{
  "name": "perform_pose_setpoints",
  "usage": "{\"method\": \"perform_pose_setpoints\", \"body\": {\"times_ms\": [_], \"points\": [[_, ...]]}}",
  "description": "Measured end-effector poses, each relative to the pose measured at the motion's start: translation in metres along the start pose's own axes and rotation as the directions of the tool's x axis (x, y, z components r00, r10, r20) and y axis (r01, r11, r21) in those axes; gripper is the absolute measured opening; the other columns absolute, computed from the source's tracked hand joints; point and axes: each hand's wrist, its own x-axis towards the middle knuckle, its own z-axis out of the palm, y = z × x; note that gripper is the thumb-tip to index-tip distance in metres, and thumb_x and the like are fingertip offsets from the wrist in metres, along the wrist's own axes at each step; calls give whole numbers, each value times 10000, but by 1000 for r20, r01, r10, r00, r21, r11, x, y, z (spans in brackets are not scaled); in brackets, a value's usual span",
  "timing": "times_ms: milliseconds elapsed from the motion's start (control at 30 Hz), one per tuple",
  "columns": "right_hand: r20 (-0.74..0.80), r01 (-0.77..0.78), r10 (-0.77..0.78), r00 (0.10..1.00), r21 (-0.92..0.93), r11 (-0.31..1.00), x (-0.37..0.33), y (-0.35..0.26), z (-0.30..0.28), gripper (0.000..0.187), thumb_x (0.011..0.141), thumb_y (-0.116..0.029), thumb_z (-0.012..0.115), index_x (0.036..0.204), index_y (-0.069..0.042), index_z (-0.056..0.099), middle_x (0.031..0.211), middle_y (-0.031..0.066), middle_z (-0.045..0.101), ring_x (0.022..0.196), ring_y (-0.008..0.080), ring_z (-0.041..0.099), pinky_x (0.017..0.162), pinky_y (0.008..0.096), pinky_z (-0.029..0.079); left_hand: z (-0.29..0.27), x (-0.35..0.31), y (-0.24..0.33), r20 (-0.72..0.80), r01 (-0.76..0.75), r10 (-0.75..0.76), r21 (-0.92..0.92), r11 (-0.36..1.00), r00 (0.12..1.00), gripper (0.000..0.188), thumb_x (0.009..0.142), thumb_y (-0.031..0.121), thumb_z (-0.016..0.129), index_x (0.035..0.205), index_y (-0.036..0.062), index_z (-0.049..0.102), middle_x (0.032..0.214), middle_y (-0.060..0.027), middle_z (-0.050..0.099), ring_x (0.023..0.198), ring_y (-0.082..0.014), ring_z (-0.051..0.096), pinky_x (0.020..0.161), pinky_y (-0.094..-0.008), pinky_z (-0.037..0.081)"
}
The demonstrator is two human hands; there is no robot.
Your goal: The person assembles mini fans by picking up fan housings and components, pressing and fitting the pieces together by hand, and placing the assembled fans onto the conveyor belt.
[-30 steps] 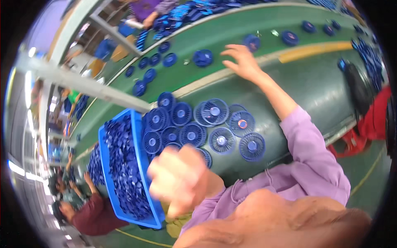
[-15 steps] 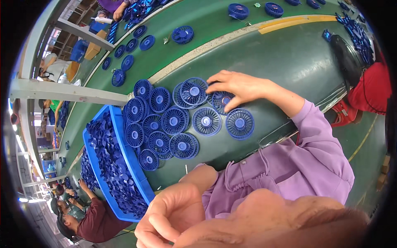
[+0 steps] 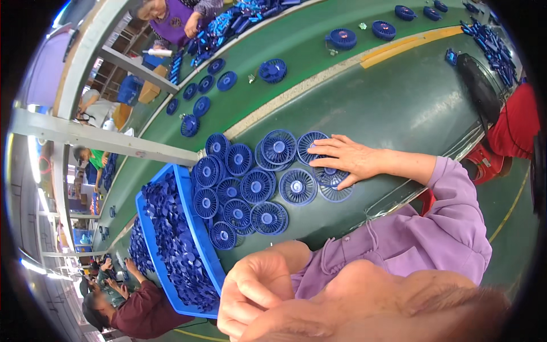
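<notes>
My right hand point(image 3: 347, 159) reaches in from the right, palm down with fingers spread. It lies over a round dark blue fan grille point(image 3: 337, 194), the thumb at its near side. The fingertips touch or overlap a neighbouring grille point(image 3: 306, 142). Just left of these lies a single grille point(image 3: 297, 187) with a paler hub. Farther left, several more blue grilles point(image 3: 256, 187) are stacked and overlapping on the green work surface point(image 3: 399, 108). My left hand point(image 3: 256, 293) is raised near the lower edge, fingers curled in; whatever they may hold is hidden.
A bright blue bin point(image 3: 200, 239) full of small dark blue pieces point(image 3: 174, 251) stands left of the grilles. A white post point(image 3: 108, 139) crosses behind it. Beyond runs a green conveyor point(image 3: 302, 57) carrying fan parts point(image 3: 272, 70). Co-workers point(image 3: 145, 308) sit at the left and far side.
My right hand has moved from one grille onto the one nearer the right, its fingers flatter. My left hand stays raised and curled. The whole view has shifted slightly.
</notes>
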Motion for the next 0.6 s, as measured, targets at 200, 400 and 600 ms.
{"method": "perform_pose_setpoints", "body": {"times_ms": [200,400,600], "points": [[-90,98,-100,991,-22,995,46,34,-10,821,653,-326,811,1374,-152,459,1462,161,365,1385,350,292,1101,511,265,-7,3,15,160,11,-17,38,999,987,128,910,229,530,898,142,624,915,15,589,825,-148,588,742,-313,482],[-411,94,-3,912,202,975,82,71,-55,783,707,-344,800,1377,-100,477,1405,204,431,1322,375,401,1100,440,329,-24,-17,50,122,75,-63,-99,992,991,186,896,258,593,1013,114,603,1051,-41,594,930,-199,582,786,-356,482],[-683,-240,231,693,84,967,144,163,-65,723,705,-323,779,1347,-134,505,1330,228,459,1234,414,431,1056,466,371,-40,-30,35,82,146,-137,-109,983,987,201,864,221,624,1011,90,589,1048,-73,593,911,-222,574,760,-361,478]]}}
